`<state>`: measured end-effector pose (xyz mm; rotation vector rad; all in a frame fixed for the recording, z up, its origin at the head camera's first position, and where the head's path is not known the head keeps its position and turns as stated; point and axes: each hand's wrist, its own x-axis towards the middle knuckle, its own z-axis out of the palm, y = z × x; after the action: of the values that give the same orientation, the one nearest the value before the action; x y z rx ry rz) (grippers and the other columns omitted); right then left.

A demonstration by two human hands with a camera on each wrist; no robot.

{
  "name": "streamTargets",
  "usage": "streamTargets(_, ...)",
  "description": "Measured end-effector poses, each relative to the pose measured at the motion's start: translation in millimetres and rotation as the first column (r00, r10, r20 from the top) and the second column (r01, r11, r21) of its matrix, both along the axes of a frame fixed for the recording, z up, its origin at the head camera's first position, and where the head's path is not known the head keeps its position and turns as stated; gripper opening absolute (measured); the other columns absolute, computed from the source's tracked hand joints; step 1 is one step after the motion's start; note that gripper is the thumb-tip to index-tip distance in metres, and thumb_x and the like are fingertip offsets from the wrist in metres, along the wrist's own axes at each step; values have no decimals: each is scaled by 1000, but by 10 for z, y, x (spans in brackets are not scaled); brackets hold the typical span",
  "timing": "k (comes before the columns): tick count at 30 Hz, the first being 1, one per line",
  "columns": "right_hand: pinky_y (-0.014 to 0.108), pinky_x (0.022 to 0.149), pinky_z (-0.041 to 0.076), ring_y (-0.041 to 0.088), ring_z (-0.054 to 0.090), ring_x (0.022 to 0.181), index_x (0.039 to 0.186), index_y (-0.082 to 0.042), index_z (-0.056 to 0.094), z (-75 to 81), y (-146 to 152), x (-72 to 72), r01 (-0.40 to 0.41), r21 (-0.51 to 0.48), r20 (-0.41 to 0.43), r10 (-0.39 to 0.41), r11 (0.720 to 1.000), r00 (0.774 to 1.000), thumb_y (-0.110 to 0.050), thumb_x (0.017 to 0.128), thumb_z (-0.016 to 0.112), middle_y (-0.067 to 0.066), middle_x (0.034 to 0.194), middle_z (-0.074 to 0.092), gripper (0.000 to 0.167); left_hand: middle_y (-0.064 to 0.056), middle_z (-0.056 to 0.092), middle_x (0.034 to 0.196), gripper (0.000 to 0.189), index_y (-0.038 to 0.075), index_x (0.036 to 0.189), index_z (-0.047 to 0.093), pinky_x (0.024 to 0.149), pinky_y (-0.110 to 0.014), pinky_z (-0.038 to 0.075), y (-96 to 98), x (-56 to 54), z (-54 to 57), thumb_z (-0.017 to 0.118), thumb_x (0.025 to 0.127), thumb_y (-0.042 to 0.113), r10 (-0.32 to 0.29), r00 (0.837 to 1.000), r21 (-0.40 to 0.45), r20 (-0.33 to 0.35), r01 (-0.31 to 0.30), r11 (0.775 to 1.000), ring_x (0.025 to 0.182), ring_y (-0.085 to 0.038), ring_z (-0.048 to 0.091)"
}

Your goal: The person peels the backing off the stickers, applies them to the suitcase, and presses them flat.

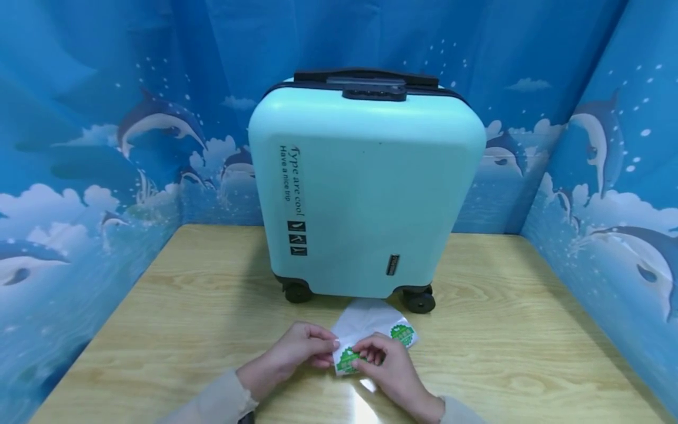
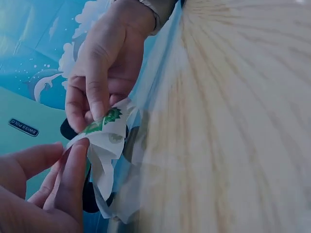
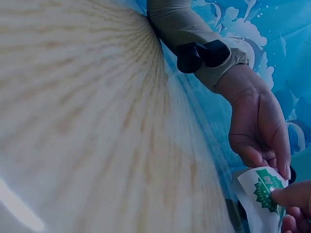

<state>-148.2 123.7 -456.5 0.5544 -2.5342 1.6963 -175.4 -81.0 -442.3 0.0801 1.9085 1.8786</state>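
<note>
While the left hand (image 1: 295,352) pinches the thin white sheet (image 1: 362,319) between the wooden desk's (image 1: 519,353) side edges, the right hand (image 1: 391,370) pinches its green scalloped sticker (image 1: 345,360). Peel slowly, sheet taut.

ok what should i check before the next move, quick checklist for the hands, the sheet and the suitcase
1. Left hand has a grip on the white sheet: ok, pinching its edge.
2. Right hand reaches the near green label: ok, fingertips touch it.
3. Near label fully freed from the sheet: cannot tell, fingers partly cover it.
4. Sheet lying flat: not ok, it is bent in the left wrist view.
5. Far green label uncovered by the hands: ok.
6. Suitcase upright on the table: ok.
</note>
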Motion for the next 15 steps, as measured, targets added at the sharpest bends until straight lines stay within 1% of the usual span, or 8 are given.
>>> streamTargets(2, 20, 55, 48, 2, 52, 62, 85, -9, 69, 19, 6, 6, -7, 8, 7, 7, 1000, 1000, -8, 72, 78, -2, 73, 62, 16, -8, 67, 73, 20, -9, 98, 64, 60, -23, 56, 1, 3, 16, 67, 83, 4, -5, 1000, 3, 5, 5, 1000, 61, -10, 64)
streamTargets(4, 20, 54, 48, 1, 52, 60, 84, -8, 70, 39, 11, 16, -18, 21, 12, 18, 1000, 1000, -8, 74, 78, -2, 72, 63, 13, -8, 67, 74, 19, -8, 97, 64, 61, -23, 56, 9, 11, 34, 67, 83, 5, -5, 1000, -1, 9, 5, 1000, 61, -10, 64)
streamTargets(6, 20, 54, 50, 1, 54, 60, 84, -8, 70, 58, 13, 26, -25, 34, 24, 25, 999, 999, -9, 75, 77, -1, 72, 66, 11, -8, 67, 75, 18, -7, 97, 64, 62, -24, 57, 24, 23, 49, 67, 83, 4, -1, 1000, -4, 13, 1, 1000, 62, -10, 64)
streamTargets(9, 20, 58, 52, 2, 58, 63, 85, -7, 72, 77, 16, 36, -12, 43, 44, 10, 999, 999, -10, 76, 76, 1, 76, 69, 10, -8, 68, 77, 18, -7, 97, 65, 64, -25, 57, 49, 39, 63, 68, 83, 4, 10, 1000, -1, 17, -10, 1000, 63, -10, 65)
streamTargets(12, 20, 63, 53, 2, 61, 67, 86, -6, 73, 87, 19, 39, 7, 32, 87, -9, 999, 996, -13, 77, 76, 3, 80, 72, 12, -9, 69, 77, 18, -7, 97, 65, 64, -26, 57, 75, 54, 65, 68, 83, 4, 23, 1000, 5, 15, -23, 1000, 63, -10, 65)
streamTargets(15, 19, 63, 53, 3, 63, 68, 88, -5, 73, 91, 21, 37, 12, 8, 149, -13, 1000, 989, -16, 78, 76, 5, 80, 72, 15, -10, 70, 77, 18, -7, 96, 65, 64, -25, 57, 101, 63, 59, 68, 82, 3, 27, 999, 9, 19, -27, 1000, 63, -10, 65)
